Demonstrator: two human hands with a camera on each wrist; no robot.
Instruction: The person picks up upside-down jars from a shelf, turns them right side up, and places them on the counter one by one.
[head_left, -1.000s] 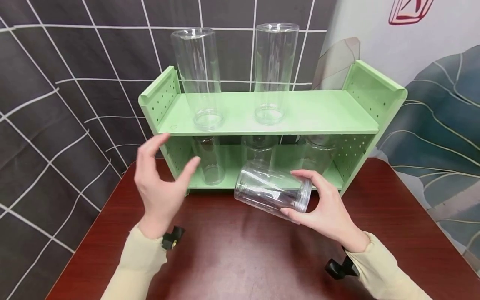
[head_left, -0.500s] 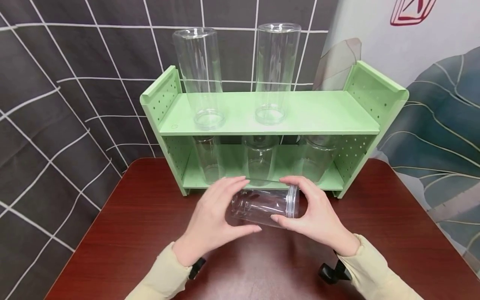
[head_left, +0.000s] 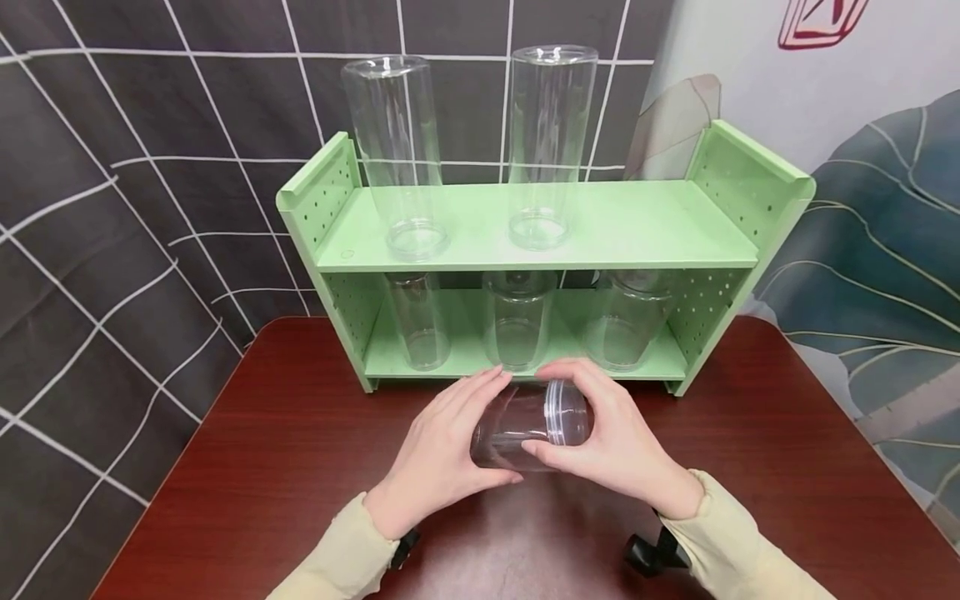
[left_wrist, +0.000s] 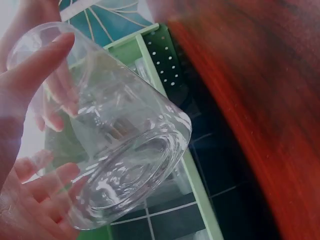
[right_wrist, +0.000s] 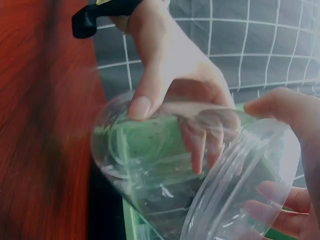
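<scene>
A clear plastic jar point(head_left: 510, 425) lies sideways between both hands, held over the table in front of the shelf. My left hand point(head_left: 435, 450) grips its base end, thumb on the near side and fingers on the far side. At the opposite end, my right hand point(head_left: 615, 437) holds the jar around its ridged ring, with thumb and fingers on opposite sides. The round base faces the left wrist view, where the jar point(left_wrist: 125, 130) is see-through. In the right wrist view the ridges of the jar point(right_wrist: 215, 185) stand near the right hand's fingers.
Behind the hands stands a light green two-tier shelf point(head_left: 645, 225). Two tall clear cylinders, one left point(head_left: 397, 142) and one right point(head_left: 551, 142), stand on its top tier. Below are three clear containers, including a wide one point(head_left: 626, 333). The reddish-brown table point(head_left: 300, 400) is underneath.
My left hand has come from the left, raised and apart, to grip the jar's base end. My right hand has brought the jar lower and slightly left, turning it more level.
</scene>
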